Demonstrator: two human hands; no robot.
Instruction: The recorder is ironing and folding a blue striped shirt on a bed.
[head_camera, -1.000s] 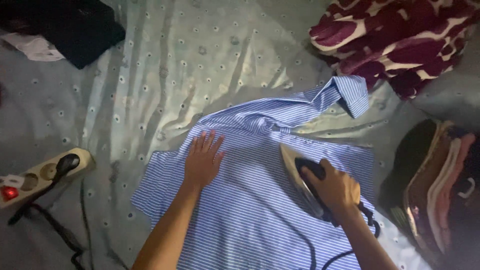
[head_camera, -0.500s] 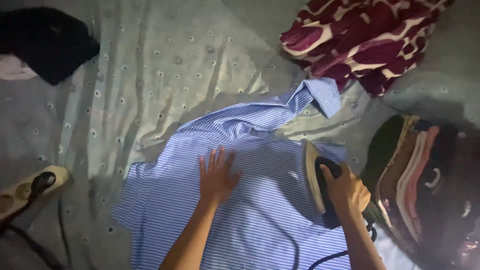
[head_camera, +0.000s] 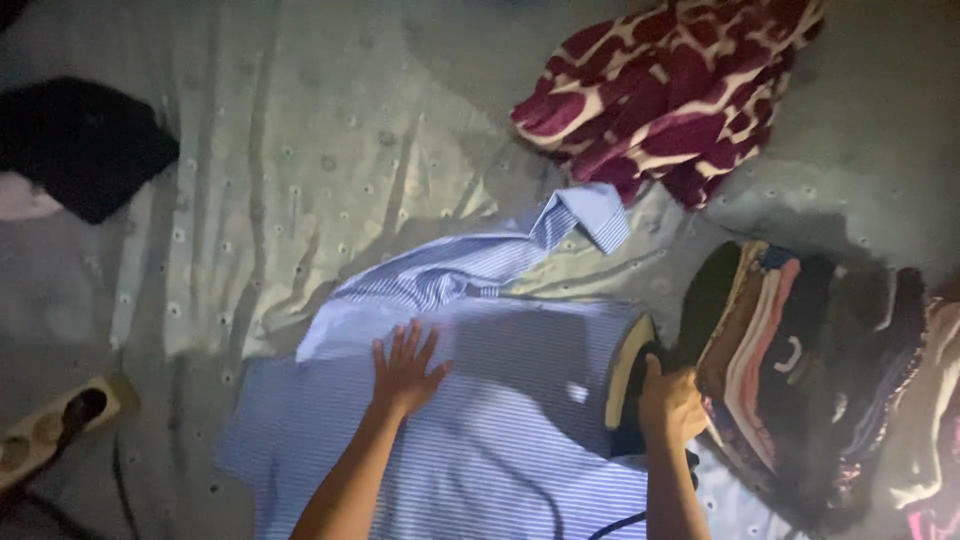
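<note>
— What are the two hands doing?

— The left hand (head_camera: 405, 368) is lying flat, fingers spread and gripping nothing, pressing down on the blue striped shirt (head_camera: 480, 430). The right hand (head_camera: 670, 405) is clenching around the dark handle of an iron (head_camera: 628, 390), which is sitting on the shirt's right edge with its pale soleplate tilting toward the left.

— Where is the shirt lying?

— It is spreading across a pale dotted sheet (head_camera: 300, 170), with its collar (head_camera: 585, 215) pointing up and to the right, toward a crumpled maroon and white blanket (head_camera: 670, 90). The body of the shirt is running down to the bottom edge of the view, under both forearms.

— And what is sitting beside the iron?

— A stack of folded clothes (head_camera: 800, 380) is standing just to its right, very close to the gripping hand; I cannot tell whether they are touching. A dark cord is trailing from the iron at the bottom edge.

— Anything on the other side?

— A beige power strip (head_camera: 60, 425) with a black plug in it is lying at the lower left, well apart from the shirt. A black garment (head_camera: 85, 145) is resting at the upper left, with a bit of white cloth showing beneath it
</note>
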